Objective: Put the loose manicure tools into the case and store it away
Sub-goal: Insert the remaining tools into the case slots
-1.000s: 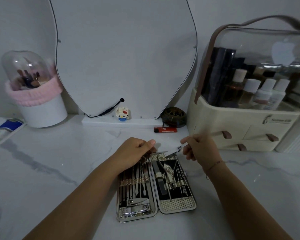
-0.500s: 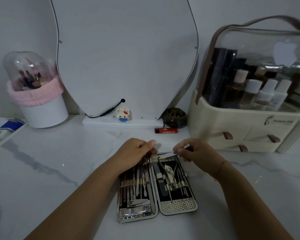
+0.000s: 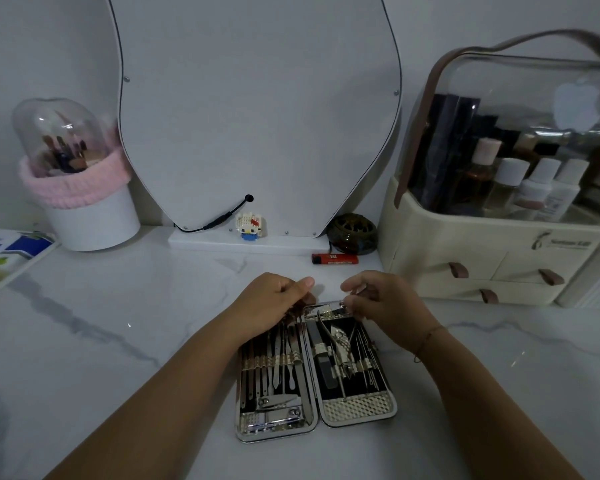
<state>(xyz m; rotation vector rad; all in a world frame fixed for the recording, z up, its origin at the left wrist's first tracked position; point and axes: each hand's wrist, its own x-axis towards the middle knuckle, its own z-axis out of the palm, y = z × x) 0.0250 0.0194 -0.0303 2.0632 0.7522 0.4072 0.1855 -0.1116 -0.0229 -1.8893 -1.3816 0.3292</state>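
An open manicure case (image 3: 357, 408) lies flat on the marble counter, both halves lined with metal tools under straps. My left hand (image 3: 274, 303) rests curled over the far end of the left half, its fingers gripping that top edge. My right hand (image 3: 381, 299) pinches a thin metal tool (image 3: 326, 304) that lies across the far edge of the right half. The tips of both hands hide the case's top corners.
A cream cosmetic organizer (image 3: 492, 258) with drawers and a clear lid stands at the right. A red lighter (image 3: 335, 259), a dark round dish (image 3: 352, 233) and a mirror base (image 3: 246, 242) sit behind the case. A brush holder (image 3: 84, 202) stands at the left.
My right hand has moved left and down, bringing the metal tool from above the counter onto the case's top right edge. My left hand has stayed on the case.
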